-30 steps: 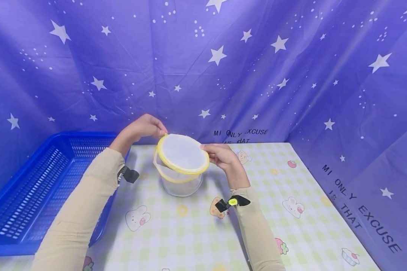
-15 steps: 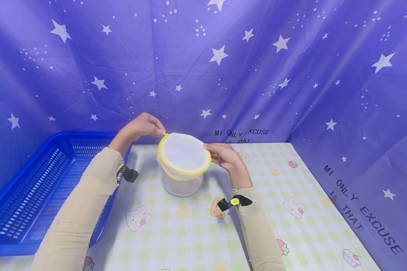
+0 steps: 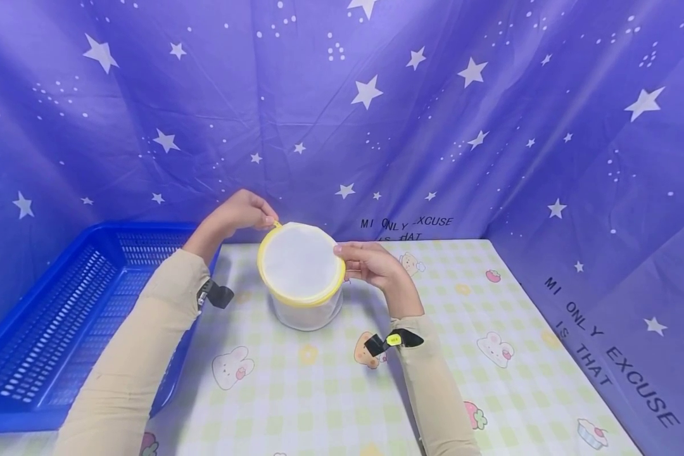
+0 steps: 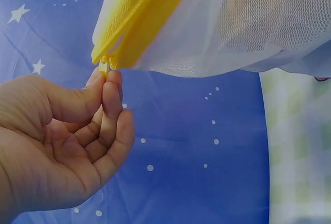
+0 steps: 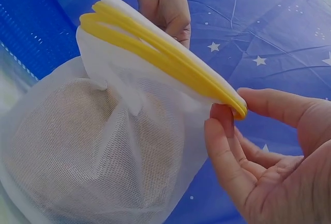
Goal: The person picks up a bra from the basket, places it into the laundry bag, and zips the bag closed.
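A white mesh laundry bag (image 3: 308, 315), round with a yellow zipper rim, stands on the table with its flat white lid (image 3: 300, 263) tilted toward me. At the rim's far left, my left hand (image 3: 246, 210) pinches the small yellow zipper pull (image 4: 104, 68) between thumb and fingertips. On the opposite side my right hand (image 3: 373, 261) pinches the yellow rim (image 5: 235, 107), thumb on top and fingers below. A gap shows between the yellow zipper bands (image 5: 150, 43) in the right wrist view. Something beige shows faintly through the mesh; its kind is unclear.
A blue plastic basket (image 3: 173, 373) with slotted walls stands at the left, close to my left forearm. The table has a green checked cloth (image 3: 433, 392) with cartoon prints. A purple star curtain (image 3: 296, 114) hangs behind the table and along its right side.
The lid first shifted slightly right, then swung left and tilted more toward me. The gap visible at its left is now covered. Both hands keep their pinch and have barely moved.
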Motion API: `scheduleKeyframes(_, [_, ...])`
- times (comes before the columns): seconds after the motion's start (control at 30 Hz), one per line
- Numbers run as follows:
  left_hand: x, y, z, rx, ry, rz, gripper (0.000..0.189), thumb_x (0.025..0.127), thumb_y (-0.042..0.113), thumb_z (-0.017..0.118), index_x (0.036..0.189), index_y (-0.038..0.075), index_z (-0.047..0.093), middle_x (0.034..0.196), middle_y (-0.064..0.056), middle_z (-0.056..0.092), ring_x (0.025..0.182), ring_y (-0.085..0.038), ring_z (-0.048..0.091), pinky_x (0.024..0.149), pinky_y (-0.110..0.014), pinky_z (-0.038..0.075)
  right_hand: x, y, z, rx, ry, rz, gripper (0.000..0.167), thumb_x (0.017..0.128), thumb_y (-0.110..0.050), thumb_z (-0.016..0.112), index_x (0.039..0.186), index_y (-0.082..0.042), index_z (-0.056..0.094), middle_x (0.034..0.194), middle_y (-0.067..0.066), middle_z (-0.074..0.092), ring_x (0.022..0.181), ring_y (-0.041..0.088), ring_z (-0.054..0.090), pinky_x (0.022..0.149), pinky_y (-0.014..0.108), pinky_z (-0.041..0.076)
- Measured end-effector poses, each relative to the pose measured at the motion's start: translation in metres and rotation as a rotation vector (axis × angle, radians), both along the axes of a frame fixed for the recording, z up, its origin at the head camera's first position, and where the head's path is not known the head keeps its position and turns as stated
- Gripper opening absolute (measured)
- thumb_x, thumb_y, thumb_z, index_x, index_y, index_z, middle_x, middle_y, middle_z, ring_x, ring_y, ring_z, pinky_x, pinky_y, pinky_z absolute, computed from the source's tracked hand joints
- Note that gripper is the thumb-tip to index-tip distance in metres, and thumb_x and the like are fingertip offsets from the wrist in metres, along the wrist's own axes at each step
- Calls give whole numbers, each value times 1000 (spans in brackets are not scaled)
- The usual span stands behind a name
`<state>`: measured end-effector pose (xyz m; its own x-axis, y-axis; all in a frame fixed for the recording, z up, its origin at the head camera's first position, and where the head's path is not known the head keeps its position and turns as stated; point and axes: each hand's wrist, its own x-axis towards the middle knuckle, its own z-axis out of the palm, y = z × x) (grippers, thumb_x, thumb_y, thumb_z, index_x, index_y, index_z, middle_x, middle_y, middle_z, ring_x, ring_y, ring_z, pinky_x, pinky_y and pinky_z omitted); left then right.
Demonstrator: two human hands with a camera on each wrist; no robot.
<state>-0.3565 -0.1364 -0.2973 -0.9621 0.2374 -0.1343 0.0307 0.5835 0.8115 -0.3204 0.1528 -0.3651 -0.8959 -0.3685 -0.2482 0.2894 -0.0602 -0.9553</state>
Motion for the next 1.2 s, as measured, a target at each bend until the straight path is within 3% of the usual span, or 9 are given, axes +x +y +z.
scheduleKeyframes(0.13, [1, 0, 0, -4, -1, -4, 22, 93, 4, 65, 110, -9, 71, 75, 6, 69, 90, -18, 64, 105, -50, 51, 2, -2, 2, -2, 1, 20, 37, 99, -4, 60, 134, 10, 55, 83, -1, 75, 74, 10, 72, 66, 23, 61])
scheduleKeyframes(0.33, [2, 0, 0, -9, 6, -20, 22, 92, 4, 65, 110, -8, 71, 78, 5, 69, 93, -19, 63, 105, -51, 50, 3, -3, 3, -62, -4, 1, 12, 100, 0, 57, 106, -2, 67, 80, -1, 75, 70, 9, 72, 67, 23, 60])
scheduleKeyframes(0.57, [0, 0, -2, -6, 7, -31, 22, 93, 3, 64, 110, -9, 70, 81, 3, 71, 95, -20, 63, 104, -49, 51, 3, -2, 1, -158, -23, -65, 30, 101, 4, 52, 84, -10, 73, 78, 1, 75, 67, 9, 72, 67, 21, 61])
scheduleKeyframes(0.87, [0, 0, -4, 1, 5, -22, 20, 93, 2, 64, 108, -8, 70, 75, 6, 69, 91, -20, 66, 106, -52, 50, 1, -2, -1, -165, -48, -116, 31, 99, 6, 53, 80, -9, 72, 74, 1, 74, 64, 9, 71, 64, 20, 60])
scheduleKeyframes(1.2, [1, -1, 1, 27, 3, -77, 18, 92, 1, 64, 107, -8, 70, 73, 7, 69, 86, -17, 67, 106, -54, 50, 0, -2, 3, -193, -64, -187, 33, 100, 6, 52, 78, -8, 72, 72, 0, 72, 64, 9, 68, 63, 19, 59])
